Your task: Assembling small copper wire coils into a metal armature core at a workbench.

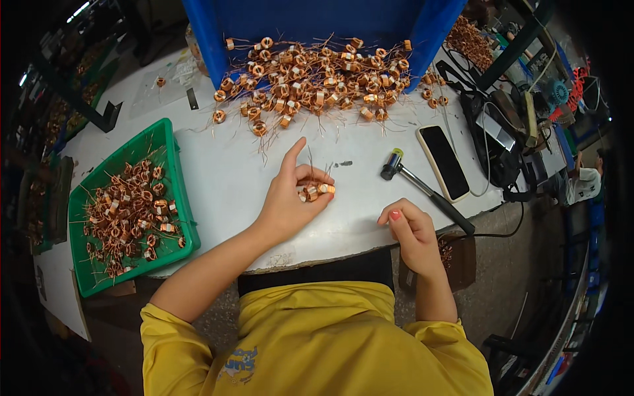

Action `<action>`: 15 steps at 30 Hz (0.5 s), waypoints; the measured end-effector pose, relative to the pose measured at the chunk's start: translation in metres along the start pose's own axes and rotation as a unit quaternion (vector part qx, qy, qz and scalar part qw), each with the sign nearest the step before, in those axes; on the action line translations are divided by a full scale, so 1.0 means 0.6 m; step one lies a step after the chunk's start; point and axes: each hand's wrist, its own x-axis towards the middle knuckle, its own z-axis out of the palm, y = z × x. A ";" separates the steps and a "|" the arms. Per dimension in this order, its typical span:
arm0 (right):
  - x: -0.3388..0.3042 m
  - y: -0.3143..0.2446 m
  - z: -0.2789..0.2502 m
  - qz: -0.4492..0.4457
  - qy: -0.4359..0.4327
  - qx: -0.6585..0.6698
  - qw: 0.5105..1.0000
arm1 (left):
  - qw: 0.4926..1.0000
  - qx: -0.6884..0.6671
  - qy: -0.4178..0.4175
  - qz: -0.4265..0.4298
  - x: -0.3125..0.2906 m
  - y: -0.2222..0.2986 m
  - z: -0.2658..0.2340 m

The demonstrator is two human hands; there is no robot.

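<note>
My left hand [290,198] is closed around a few copper wire coils [316,191], small rings wound with copper and bound with pale tape, their thin leads sticking up. Its index finger points away from the coils. To the right, my right hand [413,234] hovers by the table's front edge with its fingers curled and thumb against them. Whether anything sits inside that curl is hidden. A heap of similar coils [323,79] spills from a blue bin [290,20] at the back. More lie in the green tray [187,211] at my left.
A rubber-headed hammer [429,191] and a phone [444,162] lie on the white table [224,158] at the right. Beyond them are a black bag [489,145] and cables. A clear plastic bag [158,86] rests at the back left. A brown box [459,257] stands below the table.
</note>
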 end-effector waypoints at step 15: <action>-0.019 0.021 0.005 0.000 0.030 0.042 0.999 | 0.996 0.073 -0.048 -0.014 0.000 0.026 0.017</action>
